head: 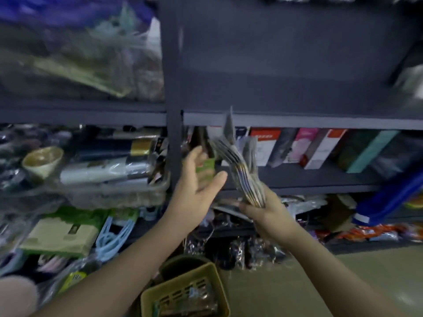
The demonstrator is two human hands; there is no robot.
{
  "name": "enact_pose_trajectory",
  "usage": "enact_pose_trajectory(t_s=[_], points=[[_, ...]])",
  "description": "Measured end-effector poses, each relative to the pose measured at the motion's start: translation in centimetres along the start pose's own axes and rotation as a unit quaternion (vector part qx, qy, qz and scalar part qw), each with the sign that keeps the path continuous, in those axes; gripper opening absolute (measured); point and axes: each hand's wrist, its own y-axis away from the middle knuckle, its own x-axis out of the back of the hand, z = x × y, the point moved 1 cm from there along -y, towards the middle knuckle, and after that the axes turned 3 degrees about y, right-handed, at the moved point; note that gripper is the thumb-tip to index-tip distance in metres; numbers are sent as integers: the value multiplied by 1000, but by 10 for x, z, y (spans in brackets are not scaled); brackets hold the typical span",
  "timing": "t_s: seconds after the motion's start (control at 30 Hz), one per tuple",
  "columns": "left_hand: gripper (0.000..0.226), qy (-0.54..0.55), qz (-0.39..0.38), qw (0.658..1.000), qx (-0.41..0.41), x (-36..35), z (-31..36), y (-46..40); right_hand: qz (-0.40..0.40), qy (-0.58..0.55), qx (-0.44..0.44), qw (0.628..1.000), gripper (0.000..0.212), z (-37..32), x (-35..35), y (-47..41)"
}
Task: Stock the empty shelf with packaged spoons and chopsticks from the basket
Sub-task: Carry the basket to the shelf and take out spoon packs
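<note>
Plastic-wrapped packets (242, 170) are gripped in the right hand (265, 211).
Long axes are angled up-left toward the empty shelf (286, 88); the left hand (196, 179) is spread open beside them.

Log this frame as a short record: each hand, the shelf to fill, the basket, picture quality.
left hand: open, fingers spread, beside a green packet; contact unclear
right hand: grips a fanned bundle of packets by its lower end
empty shelf: dark, bare, above the hands
basket: olive, on the floor below, packets inside
picture: motion blur; packet contents unreadable
</note>
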Motion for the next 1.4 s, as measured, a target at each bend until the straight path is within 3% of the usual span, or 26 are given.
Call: enact_pose_trajectory(t_s=[0.07, 0.13, 0.23, 0.33, 0.43, 0.5, 0.53, 0.67, 0.73, 0.8, 0.9, 1.07, 1.13, 1.23, 1.4], points=[[62, 104, -79, 989, 76, -32, 16, -19, 51, 13, 21, 998, 35, -18, 21, -14], [65, 92, -99, 990, 45, -61, 25, -42, 78, 44, 35, 995, 34, -35, 39, -31], [63, 81, -45, 996, 2, -82, 35, -84, 91, 145, 68, 983, 33, -57, 63, -61], [50, 107, -8, 994, -8, -81, 54, -128, -8, 89, 75, 993, 52, -80, 92, -95], [33, 147, 50, 988, -14, -71, 71, -172, -109, -57, 55, 991, 27, -101, 116, -130], [25, 148, 103, 984, -2, -64, 80, -199, -97, -79, 61, 990, 4, -110, 124, -164], [22, 148, 118, 982, 5, -62, 82, -211, -70, -72, 61, 993, 4, -113, 127, -183], [15, 129, 149, 974, 114, -56, 74, -252, 7, -32, 21, 999, 22, -108, 146, -267], [19, 139, 154, 959, 195, -56, 64, -267, 4, -9, -12, 1000, 10, -97, 155, -302], [23, 128, 175, 952, 218, -57, 60, -278, 18, 63, -29, 997, 19, -86, 162, -331], [23, 88, 191, 956, 204, -63, 55, -295, 39, 171, -19, 984, 36, -71, 169, -360], [21, -8, 172, 967, 188, -78, 42, -331, 105, 335, 4, 936, 24, -58, 196, -372], [43, -122, 160, 966, 159, -77, 30, -348, 98, 394, 11, 914, 24, -53, 205, -370], [48, -333, 122, 928, 112, -80, 21, -364, 84, 427, 18, 900, 15, -45, 216, -367], [42, -465, 37, 882, 68, -74, 7, -373, 116, 413, 89, 899, 24, -39, 219, -344]])
